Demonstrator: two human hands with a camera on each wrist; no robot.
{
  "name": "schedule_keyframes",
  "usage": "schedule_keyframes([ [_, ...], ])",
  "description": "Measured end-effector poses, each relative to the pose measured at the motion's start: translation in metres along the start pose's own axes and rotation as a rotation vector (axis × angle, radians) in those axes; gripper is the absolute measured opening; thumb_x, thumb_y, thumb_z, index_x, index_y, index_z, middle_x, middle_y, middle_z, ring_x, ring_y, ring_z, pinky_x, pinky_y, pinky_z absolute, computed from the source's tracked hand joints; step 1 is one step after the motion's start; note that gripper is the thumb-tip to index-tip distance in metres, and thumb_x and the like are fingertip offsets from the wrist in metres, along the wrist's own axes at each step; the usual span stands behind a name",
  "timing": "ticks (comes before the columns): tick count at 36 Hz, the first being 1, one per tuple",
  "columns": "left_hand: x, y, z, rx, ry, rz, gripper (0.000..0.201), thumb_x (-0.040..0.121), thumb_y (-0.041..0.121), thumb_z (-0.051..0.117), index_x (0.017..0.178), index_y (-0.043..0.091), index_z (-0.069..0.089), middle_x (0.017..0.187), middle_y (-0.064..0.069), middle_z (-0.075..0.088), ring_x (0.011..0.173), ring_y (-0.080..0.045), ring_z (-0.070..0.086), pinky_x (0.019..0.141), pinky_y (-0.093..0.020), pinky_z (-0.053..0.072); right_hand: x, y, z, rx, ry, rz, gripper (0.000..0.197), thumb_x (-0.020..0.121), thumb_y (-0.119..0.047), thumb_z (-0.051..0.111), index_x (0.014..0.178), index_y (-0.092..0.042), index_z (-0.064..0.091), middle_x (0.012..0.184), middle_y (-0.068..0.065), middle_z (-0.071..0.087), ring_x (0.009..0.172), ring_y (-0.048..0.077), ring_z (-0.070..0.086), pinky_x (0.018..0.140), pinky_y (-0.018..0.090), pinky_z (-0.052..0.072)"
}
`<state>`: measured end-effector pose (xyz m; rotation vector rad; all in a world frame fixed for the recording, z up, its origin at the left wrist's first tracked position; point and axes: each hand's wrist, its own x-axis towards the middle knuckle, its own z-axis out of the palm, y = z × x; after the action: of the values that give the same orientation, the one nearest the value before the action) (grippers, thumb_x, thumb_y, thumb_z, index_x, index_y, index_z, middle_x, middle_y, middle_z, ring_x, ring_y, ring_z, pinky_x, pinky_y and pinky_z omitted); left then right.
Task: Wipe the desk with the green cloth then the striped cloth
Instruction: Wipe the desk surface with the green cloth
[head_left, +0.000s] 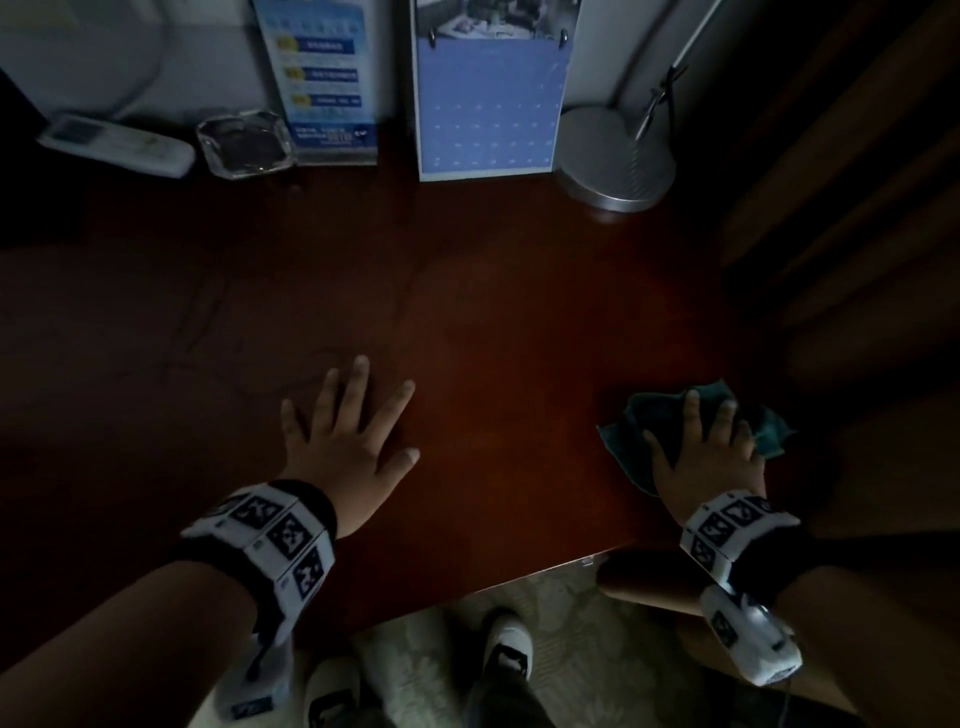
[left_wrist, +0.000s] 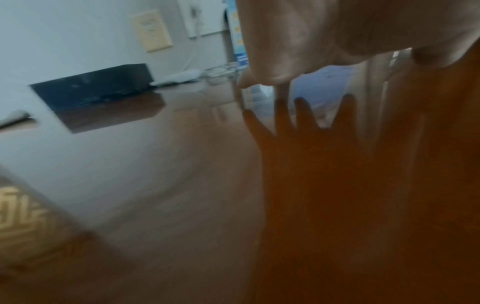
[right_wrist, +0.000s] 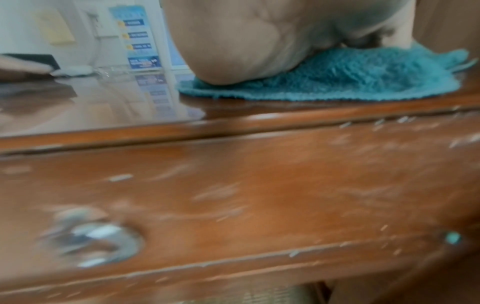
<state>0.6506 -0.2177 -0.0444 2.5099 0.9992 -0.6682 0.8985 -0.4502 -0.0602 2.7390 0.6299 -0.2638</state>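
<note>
The green cloth (head_left: 631, 447) (right_wrist: 337, 80) lies crumpled on the dark wooden desk (head_left: 467, 312) near its front right corner. My right hand (head_left: 701, 447) (right_wrist: 246, 41) presses flat on the cloth with straight, spread fingers, the palm weighing on its near side. My left hand (head_left: 348, 421) (left_wrist: 298, 37) rests flat on the bare desk top left of centre, fingers spread, holding nothing; its reflection shows in the glossy desk (left_wrist: 155, 185) in the left wrist view. No striped cloth is in view.
Along the back edge stand a white remote (head_left: 114, 143), a glass ashtray (head_left: 244, 145), a blue leaflet stand (head_left: 324, 78), a calendar (head_left: 488, 104) and a round lamp base (head_left: 615, 156). A drawer front with a metal knob (right_wrist: 96, 240) sits below the desk edge (right_wrist: 233, 123). A chair (head_left: 654, 577) is at the right.
</note>
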Motion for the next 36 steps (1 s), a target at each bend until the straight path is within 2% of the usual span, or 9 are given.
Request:
schedule_keyframes([
  [7,-0.026,-0.056,0.006,0.007,-0.055,-0.102,0.069,0.087,0.07,0.017,0.134,0.052,-0.031,0.146,0.003,-0.043,0.14,-0.024,-0.029,0.111,-0.062,-0.006,-0.036,-0.028,-0.002,0.025,-0.034,0.055,0.078,0.09,-0.063,0.011,0.15,-0.018,-0.008,0.157,0.02,0.001,0.141,0.038,0.016,0.111,0.046,0.023],
  [10,-0.034,-0.071,0.012,0.011,-0.1,-0.124,0.07,0.086,0.071,0.013,0.133,0.051,-0.034,0.142,0.005,-0.047,0.138,-0.023,-0.033,0.11,-0.062,-0.008,-0.051,-0.043,-0.004,0.041,-0.059,0.076,0.079,0.09,-0.063,0.01,0.15,-0.016,-0.008,0.156,0.022,0.001,0.14,0.039,0.016,0.111,0.047,0.024],
  [13,-0.036,-0.075,0.015,0.02,-0.114,-0.103,0.067,0.086,0.071,0.009,0.129,0.049,-0.038,0.131,0.007,-0.055,0.136,-0.023,-0.037,0.109,-0.063,-0.009,-0.068,-0.064,-0.005,0.04,-0.059,0.092,0.08,0.091,-0.063,0.01,0.15,-0.013,-0.008,0.155,0.024,0.002,0.139,0.041,0.017,0.11,0.047,0.025],
  [19,-0.035,-0.075,0.011,0.01,-0.139,-0.086,0.066,0.087,0.07,0.01,0.123,0.048,-0.04,0.142,0.003,-0.048,0.137,-0.025,-0.035,0.108,-0.064,-0.009,-0.096,-0.117,-0.011,0.043,-0.102,0.143,0.082,0.091,-0.064,0.01,0.15,-0.009,-0.008,0.154,0.028,0.002,0.138,0.044,0.018,0.108,0.048,0.026],
  [27,-0.035,-0.075,0.01,0.001,-0.155,-0.078,0.064,0.087,0.071,0.009,0.12,0.049,-0.042,0.132,0.005,-0.055,0.135,-0.024,-0.038,0.107,-0.064,-0.011,-0.12,-0.177,-0.023,0.096,-0.155,0.105,0.085,0.09,-0.066,0.012,0.148,-0.009,-0.014,0.154,0.029,-0.007,0.14,0.045,0.008,0.107,0.052,0.023],
  [32,-0.035,-0.075,0.011,0.016,-0.161,-0.081,0.065,0.087,0.071,0.008,0.119,0.048,-0.043,0.135,0.004,-0.054,0.135,-0.025,-0.038,0.106,-0.065,-0.01,-0.122,-0.177,-0.037,0.142,-0.245,0.057,0.085,0.089,-0.069,0.011,0.149,-0.014,-0.013,0.155,0.023,-0.008,0.142,0.042,0.004,0.108,0.051,0.021],
  [34,-0.034,-0.075,0.011,0.02,-0.161,-0.079,0.066,0.086,0.072,0.008,0.121,0.048,-0.043,0.133,0.005,-0.055,0.135,-0.025,-0.038,0.107,-0.065,-0.01,-0.117,-0.163,-0.045,0.173,-0.284,0.001,0.081,0.089,-0.069,0.011,0.15,-0.02,-0.009,0.157,0.018,-0.005,0.142,0.039,0.009,0.108,0.049,0.023],
  [36,-0.035,-0.076,0.011,0.016,-0.157,-0.072,0.067,0.087,0.072,0.009,0.126,0.048,-0.041,0.139,0.003,-0.051,0.136,-0.025,-0.037,0.107,-0.065,-0.01,-0.111,-0.142,-0.051,0.196,-0.277,-0.099,0.073,0.091,-0.066,0.014,0.151,-0.027,-0.003,0.158,0.01,0.002,0.14,0.036,0.019,0.107,0.048,0.026],
])
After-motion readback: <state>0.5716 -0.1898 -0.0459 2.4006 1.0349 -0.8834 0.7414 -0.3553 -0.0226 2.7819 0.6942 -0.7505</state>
